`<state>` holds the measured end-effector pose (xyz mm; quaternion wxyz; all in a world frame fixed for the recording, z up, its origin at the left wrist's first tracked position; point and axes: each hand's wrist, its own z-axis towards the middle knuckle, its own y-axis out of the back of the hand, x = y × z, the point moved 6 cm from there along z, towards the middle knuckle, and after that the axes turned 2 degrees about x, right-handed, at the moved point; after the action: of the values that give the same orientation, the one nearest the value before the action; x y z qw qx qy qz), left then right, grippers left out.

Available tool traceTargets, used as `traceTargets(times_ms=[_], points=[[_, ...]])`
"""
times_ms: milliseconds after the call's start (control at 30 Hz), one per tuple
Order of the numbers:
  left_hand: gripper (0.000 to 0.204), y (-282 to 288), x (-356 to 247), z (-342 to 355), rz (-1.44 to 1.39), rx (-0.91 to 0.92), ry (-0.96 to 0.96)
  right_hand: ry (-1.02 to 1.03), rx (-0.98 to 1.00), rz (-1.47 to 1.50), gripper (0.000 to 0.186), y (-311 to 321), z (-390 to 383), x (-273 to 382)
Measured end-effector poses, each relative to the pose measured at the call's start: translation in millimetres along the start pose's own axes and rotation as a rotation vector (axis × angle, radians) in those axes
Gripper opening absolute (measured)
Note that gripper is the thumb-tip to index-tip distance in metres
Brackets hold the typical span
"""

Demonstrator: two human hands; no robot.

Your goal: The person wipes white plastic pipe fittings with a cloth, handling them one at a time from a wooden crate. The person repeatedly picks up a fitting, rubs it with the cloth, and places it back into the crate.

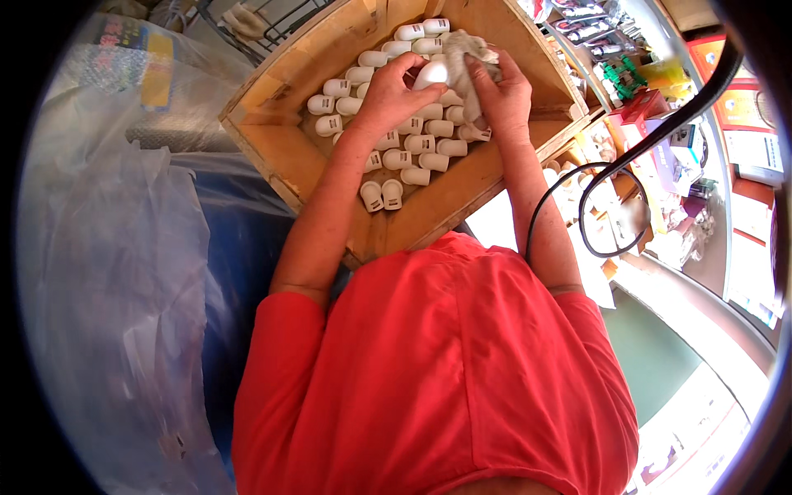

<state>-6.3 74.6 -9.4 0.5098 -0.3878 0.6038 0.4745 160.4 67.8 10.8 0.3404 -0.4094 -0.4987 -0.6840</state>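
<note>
My left hand (392, 97) grips a white light bulb (432, 73) over a wooden tray (272, 140). My right hand (503, 95) holds a crumpled grey-white cloth (472, 51) pressed against that bulb. Under both hands, several more white bulbs (412, 140) lie in rows on the tray's floor. Two bulbs (381, 195) sit apart nearest to me. My forearms reach up from a red shirt (437, 371) at the bottom of the view.
A large sheet of clear plastic (115, 272) covers the left side over something blue. A black cable (602, 177) loops at the right. Shelves with small packaged goods (660, 124) stand at the right, and a wire rack (272, 21) lies behind the tray.
</note>
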Motion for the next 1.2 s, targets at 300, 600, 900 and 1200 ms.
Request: traceTargets(times_ms=[300,600,900,1200], points=[[0.033,4.9,-15.8,-2.7,-0.036,-0.085,-0.084,0.131,-0.054,0.569,0.019,11.5,-4.3,13.0],[0.031,1.7,-32.5,-10.0,0.043,-0.002,-0.171,-0.075,-0.039,0.410,0.021,9.1,9.3,-12.8],[0.034,7.5,-19.0,-3.9,-0.291,-0.019,0.019,-0.176,0.045,0.913,0.027,16.3,7.5,7.0],[0.031,-0.3,-33.0,-9.3,0.046,-0.018,-0.247,-0.037,0.253,0.458,0.028,-10.4,14.1,25.9]])
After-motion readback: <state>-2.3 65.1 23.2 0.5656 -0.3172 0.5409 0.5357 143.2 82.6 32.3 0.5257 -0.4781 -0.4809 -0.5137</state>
